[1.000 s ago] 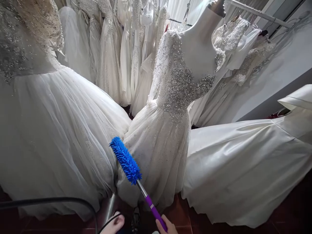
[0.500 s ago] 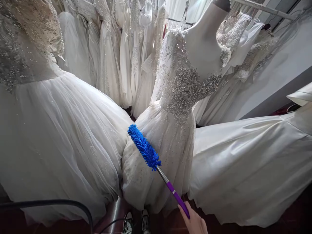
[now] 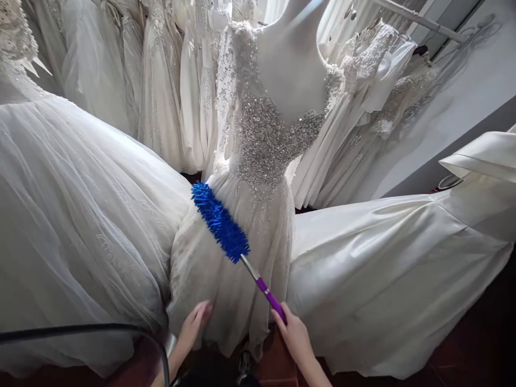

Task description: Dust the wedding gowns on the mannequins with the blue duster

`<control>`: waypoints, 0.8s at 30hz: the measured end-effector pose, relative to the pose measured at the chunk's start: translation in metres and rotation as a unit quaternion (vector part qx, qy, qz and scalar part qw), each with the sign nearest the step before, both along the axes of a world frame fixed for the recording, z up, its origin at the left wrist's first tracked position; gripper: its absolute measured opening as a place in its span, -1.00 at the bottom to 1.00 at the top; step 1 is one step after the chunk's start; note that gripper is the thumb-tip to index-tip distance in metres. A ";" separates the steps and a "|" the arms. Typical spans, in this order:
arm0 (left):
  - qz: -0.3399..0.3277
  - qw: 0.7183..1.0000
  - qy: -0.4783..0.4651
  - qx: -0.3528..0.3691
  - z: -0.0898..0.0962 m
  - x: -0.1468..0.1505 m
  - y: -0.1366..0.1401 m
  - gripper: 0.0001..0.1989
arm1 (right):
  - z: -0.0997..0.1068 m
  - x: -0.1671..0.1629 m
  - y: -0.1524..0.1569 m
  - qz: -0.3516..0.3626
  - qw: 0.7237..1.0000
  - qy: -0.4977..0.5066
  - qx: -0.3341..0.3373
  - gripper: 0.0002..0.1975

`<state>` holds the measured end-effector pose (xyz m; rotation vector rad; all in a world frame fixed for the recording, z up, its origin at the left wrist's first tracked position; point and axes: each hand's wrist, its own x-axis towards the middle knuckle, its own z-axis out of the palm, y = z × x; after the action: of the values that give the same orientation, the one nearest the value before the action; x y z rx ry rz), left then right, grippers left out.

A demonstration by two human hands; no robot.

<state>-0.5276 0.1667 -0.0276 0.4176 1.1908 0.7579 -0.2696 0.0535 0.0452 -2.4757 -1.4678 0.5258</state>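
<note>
My right hand is closed around the purple handle of a duster. Its fluffy blue head lies at a slant across the upper skirt of a white wedding dress with a silvery beaded bodice. That dress hangs on a mannequin. Lower left, my left hand is in front of the same skirt, holding nothing, its fingers stretched and slightly blurred. Whether its fingertips touch the fabric I cannot tell.
Wide-skirted gowns flank the middle one: a tulle gown at left and a satin gown at right. More dresses hang behind. A black curved tube crosses the lower left. A metal rail runs at upper right.
My left hand has come into view at the lower left. The duster and my right hand have shifted up and left in the picture, as the whole view turned rightward.
</note>
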 end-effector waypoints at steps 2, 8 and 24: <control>0.009 0.997 -0.082 -0.008 0.011 0.073 0.016 -0.79 | -0.013 0.009 -0.007 0.024 0.999 0.038 -0.017 -0.47; 0.180 0.978 -0.108 0.011 0.007 0.178 0.003 -0.59 | -0.033 0.023 -0.033 0.053 0.980 0.177 -0.069 -0.42; 0.113 0.962 -0.225 0.108 0.087 0.181 0.067 -0.54 | 0.028 0.056 0.035 0.130 0.990 0.046 -0.016 -0.51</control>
<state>-0.3464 0.2333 0.0592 0.2688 0.7358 1.1209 -0.2133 0.0883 0.0735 -2.2615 -1.7667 0.7045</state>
